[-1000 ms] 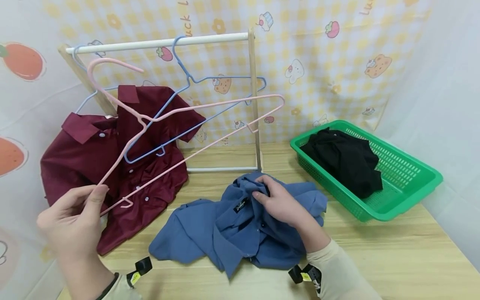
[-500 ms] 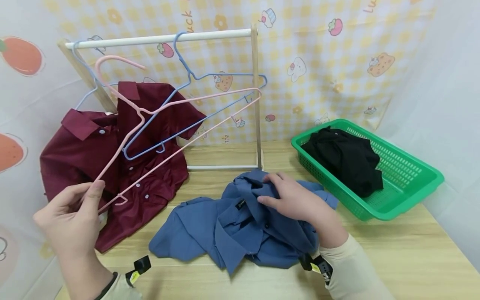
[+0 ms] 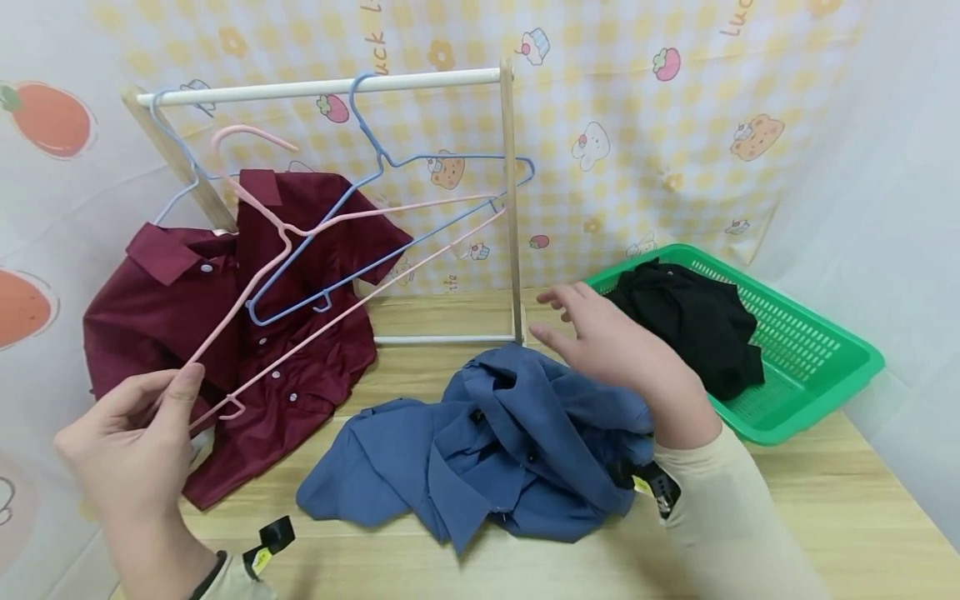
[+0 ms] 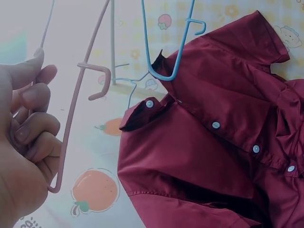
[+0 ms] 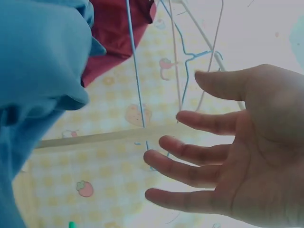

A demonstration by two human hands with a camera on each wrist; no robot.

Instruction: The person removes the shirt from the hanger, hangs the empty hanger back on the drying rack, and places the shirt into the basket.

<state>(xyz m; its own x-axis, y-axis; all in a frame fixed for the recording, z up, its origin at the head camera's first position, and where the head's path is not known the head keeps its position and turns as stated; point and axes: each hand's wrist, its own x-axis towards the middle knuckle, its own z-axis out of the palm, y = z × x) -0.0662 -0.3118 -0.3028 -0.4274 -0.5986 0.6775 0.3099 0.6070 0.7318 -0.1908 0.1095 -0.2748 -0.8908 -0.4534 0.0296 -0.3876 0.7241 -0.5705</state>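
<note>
My left hand (image 3: 138,442) pinches one end of a pink hanger (image 3: 285,229) between thumb and fingers and holds it up in front of the rack. In the left wrist view the fingers curl at the hanger's (image 4: 72,114) corner. My right hand (image 3: 615,342) is raised above a blue shirt (image 3: 480,450), its fingers spread and holding nothing; the right wrist view shows the bare palm (image 5: 256,156). The shirt lies crumpled on the table, its collar folded over.
A rack (image 3: 322,86) bears a maroon shirt (image 3: 187,308) on a blue hanger, plus a bare blue hanger (image 3: 378,158). At the right, a green basket (image 3: 817,400) holds black clothing (image 3: 686,325). A patterned cloth (image 3: 637,108) hangs behind.
My right hand has let go of the blue shirt and risen up and to the right. The pink hanger's far end has swung leftward while my left hand keeps hold.
</note>
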